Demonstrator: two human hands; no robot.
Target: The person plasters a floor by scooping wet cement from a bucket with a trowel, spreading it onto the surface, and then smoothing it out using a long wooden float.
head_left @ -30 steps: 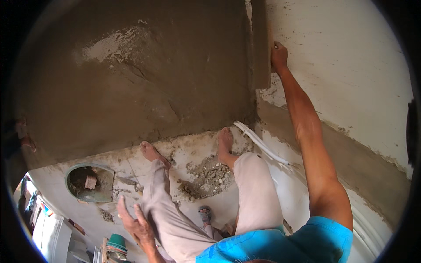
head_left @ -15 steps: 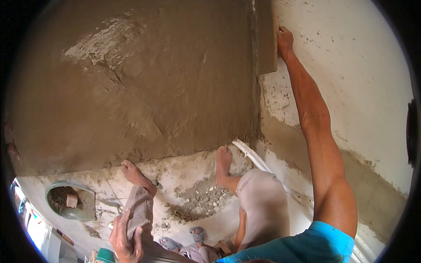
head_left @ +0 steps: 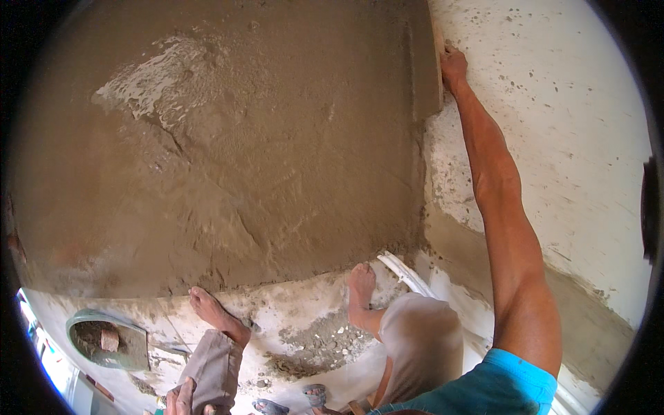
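Observation:
At the upper right, my right hand (head_left: 454, 68) is closed on the pale back edge of a mortar-smeared wooden float (head_left: 430, 90). The float stands lengthwise along the corner where the wet brown mortar surface (head_left: 311, 166) meets a white wall (head_left: 553, 124). Its far end runs out of view. Down at the lower left, my left hand (head_left: 181, 400) is beside my left knee, largely cut off by the picture's edge. The fingers that show look stretched out, and nothing is visible in them.
My bare feet rest on the pale ledge below the mortar. White pipes (head_left: 408, 275) come up near the right foot. Loose mortar rubble (head_left: 318, 346) lies between my legs. A green-rimmed arched opening (head_left: 142, 346) at left holds a brick piece (head_left: 109, 340). A person's sandalled foot (head_left: 315, 395) shows below.
The ledge, feet and pipes sit lower in the picture as the view has shifted. My left hand has dropped toward the lower edge. My right hand keeps its grip on the float.

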